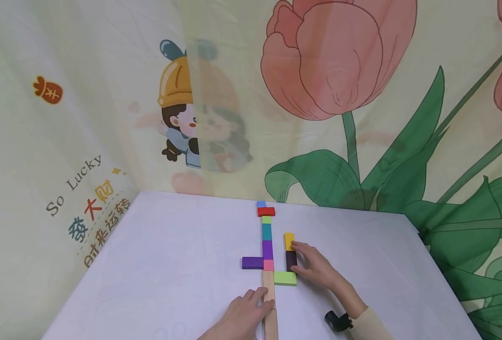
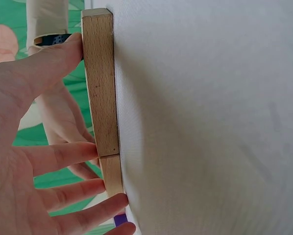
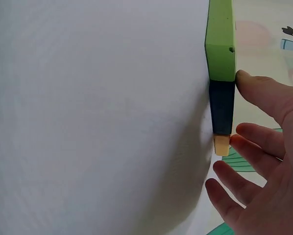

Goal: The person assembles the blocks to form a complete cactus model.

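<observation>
Two plain wooden blocks (image 1: pixel 270 326) lie end to end in a line on the white table. My left hand (image 1: pixel 243 315) rests its fingertips on them, thumb on top and fingers fairly straight, as the left wrist view shows along the longer-looking wooden block (image 2: pixel 100 88). To the right, a black block (image 1: pixel 291 261) and a yellow block (image 1: pixel 289 240) stand in a short row running away from a light green block (image 1: pixel 285 278). My right hand (image 1: pixel 319 268) is at their right side, thumb by the black block and a fingertip at the yellow one, fingers loosely extended.
Beyond the wooden blocks the line continues with pink (image 1: pixel 268 265), purple (image 1: pixel 267 249), teal (image 1: pixel 266 231) and small green blocks, up to a crosswise red block (image 1: pixel 266 211) and a blue one. Another purple block (image 1: pixel 252 263) juts left. A printed curtain (image 1: pixel 216 184) hangs behind the table.
</observation>
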Motion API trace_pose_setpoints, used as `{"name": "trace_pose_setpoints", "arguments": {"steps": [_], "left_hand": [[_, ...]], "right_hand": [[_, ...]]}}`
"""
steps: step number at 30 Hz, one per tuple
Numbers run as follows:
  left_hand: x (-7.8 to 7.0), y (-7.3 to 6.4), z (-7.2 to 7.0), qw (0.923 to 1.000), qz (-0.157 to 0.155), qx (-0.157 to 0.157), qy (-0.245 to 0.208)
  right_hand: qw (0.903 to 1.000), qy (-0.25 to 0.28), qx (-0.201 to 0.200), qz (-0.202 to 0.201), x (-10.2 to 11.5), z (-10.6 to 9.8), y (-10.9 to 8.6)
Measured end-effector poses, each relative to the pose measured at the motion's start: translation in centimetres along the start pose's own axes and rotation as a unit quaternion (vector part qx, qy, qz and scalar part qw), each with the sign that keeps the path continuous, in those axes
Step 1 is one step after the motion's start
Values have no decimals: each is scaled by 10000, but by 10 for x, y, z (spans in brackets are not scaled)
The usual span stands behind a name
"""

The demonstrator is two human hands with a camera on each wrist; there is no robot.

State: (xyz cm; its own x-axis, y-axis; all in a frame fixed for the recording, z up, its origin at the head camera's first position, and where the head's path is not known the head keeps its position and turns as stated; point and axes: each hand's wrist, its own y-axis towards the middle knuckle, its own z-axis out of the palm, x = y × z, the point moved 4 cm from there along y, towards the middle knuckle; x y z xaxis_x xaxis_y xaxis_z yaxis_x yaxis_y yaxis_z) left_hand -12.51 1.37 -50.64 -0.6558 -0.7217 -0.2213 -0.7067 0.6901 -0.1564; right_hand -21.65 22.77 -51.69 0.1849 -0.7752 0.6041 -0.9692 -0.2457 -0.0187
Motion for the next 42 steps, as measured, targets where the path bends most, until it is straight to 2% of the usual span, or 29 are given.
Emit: {"name": "trace_pose_setpoints", "arguments": {"steps": [12, 16, 18, 20, 22, 24, 26, 29, 32, 35, 38, 40, 42], "left_hand": [[-3, 3, -4, 9997, 228, -46, 1], [-1, 4, -17, 9982, 273, -536, -61], [4, 8, -31, 9951, 210, -963, -14], [16, 18, -47, 9913, 63, -1313, -14], [34, 34, -64, 9868, -143, -1605, -179], [57, 57, -78, 9803, -370, -1865, -527], [82, 85, -85, 9726, -707, -1980, -993], [118, 124, -85, 9556, -1274, -2020, -1724], [144, 152, -78, 9345, -1840, -1966, -2330], [157, 167, -71, 9093, -2327, -1853, -2908], [160, 174, -68, 8883, -2678, -1753, -3295], [159, 177, -68, 8791, -2810, -1728, -3440], [157, 180, -68, 8766, -2892, -1747, -3426]], "right_hand": [[10000, 65, -42, 56, -13, 3, -1], [10000, 41, -59, 25, -14, 3, -2], [10000, 12, -89, -37, -13, 2, -2], [9999, -13, -116, -110, -12, 1, -3], [9997, -45, -156, -170, -12, 0, -3], [9997, -48, -183, -178, -12, -1, -3], [9996, -69, -218, -182, -12, -1, -4], [9998, -6, -189, -105, -12, 0, -4], [9999, 106, -91, -56, -12, 2, -2], [9999, 92, 4, -80, -11, 3, -1], [9999, 26, -4, -164, -9, 3, 1], [9998, -18, -28, -221, -9, 2, 1], [9997, 27, -21, -226, -8, 1, 1]]}}
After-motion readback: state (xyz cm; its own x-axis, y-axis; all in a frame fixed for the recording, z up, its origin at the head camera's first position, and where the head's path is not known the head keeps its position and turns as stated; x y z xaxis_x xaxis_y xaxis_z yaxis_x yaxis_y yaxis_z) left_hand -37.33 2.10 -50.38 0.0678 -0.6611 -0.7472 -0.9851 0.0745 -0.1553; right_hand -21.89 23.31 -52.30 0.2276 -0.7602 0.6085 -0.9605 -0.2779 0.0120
